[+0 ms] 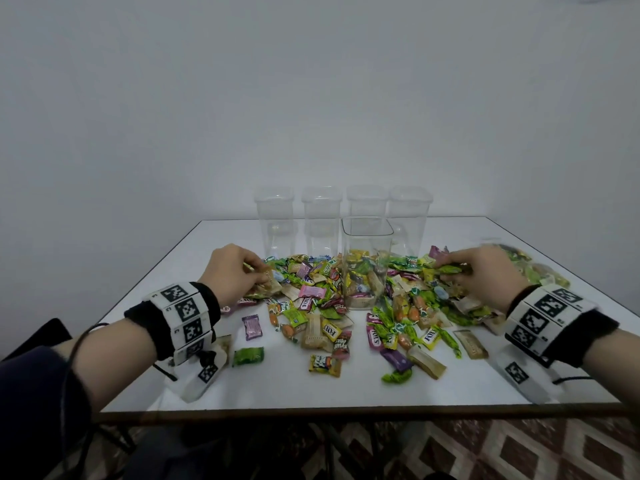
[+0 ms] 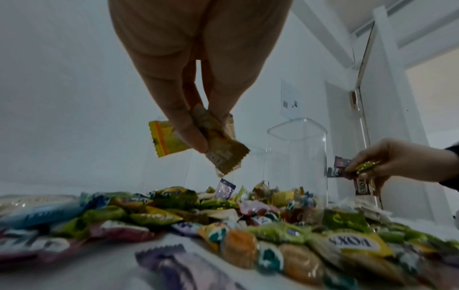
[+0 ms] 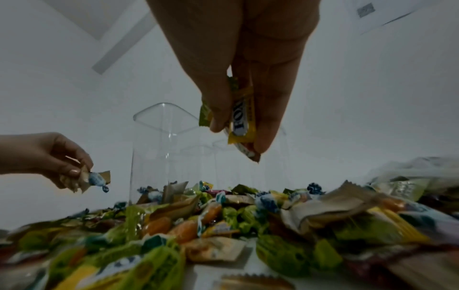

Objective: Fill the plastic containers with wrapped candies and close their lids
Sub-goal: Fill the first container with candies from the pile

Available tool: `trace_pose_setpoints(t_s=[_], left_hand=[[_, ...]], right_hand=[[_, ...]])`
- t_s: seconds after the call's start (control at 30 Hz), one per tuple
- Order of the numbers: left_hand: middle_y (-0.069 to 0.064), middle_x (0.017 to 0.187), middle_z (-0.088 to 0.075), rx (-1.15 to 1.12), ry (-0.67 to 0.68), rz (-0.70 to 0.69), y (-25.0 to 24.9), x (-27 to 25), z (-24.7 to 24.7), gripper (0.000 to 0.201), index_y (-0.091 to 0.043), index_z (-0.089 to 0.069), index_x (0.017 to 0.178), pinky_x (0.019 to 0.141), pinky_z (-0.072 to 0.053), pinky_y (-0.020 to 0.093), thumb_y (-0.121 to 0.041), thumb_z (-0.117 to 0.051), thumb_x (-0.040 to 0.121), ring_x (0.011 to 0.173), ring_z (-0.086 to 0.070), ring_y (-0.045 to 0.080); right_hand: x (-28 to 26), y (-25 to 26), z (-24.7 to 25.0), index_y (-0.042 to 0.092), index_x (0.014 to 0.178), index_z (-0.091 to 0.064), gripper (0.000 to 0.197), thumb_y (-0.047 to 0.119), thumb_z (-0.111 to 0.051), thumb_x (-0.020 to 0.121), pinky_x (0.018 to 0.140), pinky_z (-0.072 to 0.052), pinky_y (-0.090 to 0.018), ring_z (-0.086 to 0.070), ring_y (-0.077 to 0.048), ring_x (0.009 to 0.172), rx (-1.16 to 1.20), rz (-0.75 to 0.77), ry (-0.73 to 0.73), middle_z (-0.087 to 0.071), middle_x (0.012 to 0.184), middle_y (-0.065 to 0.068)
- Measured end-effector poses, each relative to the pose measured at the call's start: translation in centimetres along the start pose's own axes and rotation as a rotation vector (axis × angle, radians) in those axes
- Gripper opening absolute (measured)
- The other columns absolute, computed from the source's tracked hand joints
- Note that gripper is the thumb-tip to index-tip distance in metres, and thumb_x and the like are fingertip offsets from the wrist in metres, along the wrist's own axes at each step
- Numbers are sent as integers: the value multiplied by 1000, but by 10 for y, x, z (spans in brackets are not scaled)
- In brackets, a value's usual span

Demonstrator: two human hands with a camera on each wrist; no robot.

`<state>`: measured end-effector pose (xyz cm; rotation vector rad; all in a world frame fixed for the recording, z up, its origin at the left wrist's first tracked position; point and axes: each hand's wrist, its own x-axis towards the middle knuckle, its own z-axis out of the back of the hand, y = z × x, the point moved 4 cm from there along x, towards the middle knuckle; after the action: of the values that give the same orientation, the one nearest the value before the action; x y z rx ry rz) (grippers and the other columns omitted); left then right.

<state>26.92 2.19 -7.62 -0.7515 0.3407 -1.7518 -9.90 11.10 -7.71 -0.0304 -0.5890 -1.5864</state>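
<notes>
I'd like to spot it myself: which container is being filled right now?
On the white table, four clear containers line the far edge. One more container stands alone nearer the person, amid the candy pile. It alone has no lid and holds candies.

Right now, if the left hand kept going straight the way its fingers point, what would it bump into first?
Probably the loose candy pile just below the left hand, whose fingers point down, pinching wrapped candies; the open container stands off to its right.
</notes>
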Motion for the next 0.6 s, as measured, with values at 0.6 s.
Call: trace_pose_setpoints(t_s=[0.6], left_hand=[[8,70,-68,-578,-130,-93,-60,34,31,22,-14,-68,71,56,-57,23,8,-73,75,57,-69,15]], right_hand=[[24,31,39,23,93,-74,21,5,-68,83,58,-47,-6,-66,-7,58,260,60,-169,-68,67,4]])
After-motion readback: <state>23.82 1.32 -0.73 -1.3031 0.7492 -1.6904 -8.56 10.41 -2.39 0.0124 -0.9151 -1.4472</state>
